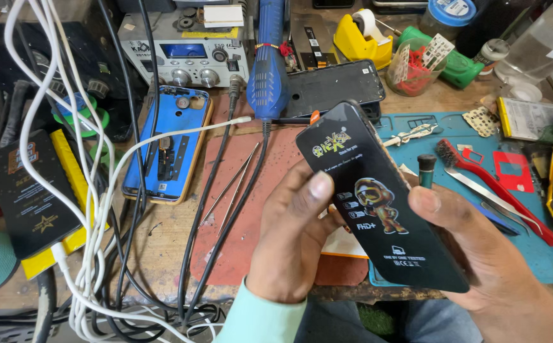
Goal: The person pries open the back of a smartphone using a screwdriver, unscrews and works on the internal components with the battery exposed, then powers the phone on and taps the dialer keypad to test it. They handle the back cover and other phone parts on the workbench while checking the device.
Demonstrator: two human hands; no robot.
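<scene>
Cluttered wooden workbench (162, 241), red mat (257, 209), blue mat (543, 254), cables (92, 190)

Left hand (292, 244) and right hand (473, 244) raised together — thumbs forward, fingers curled in grip.

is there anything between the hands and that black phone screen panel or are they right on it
Nothing visible stands between them. The left hand grips the black screen panel at its left edge, thumb on the front, and the right hand grips its right edge the same way. The panel is held up above the workbench.
</scene>
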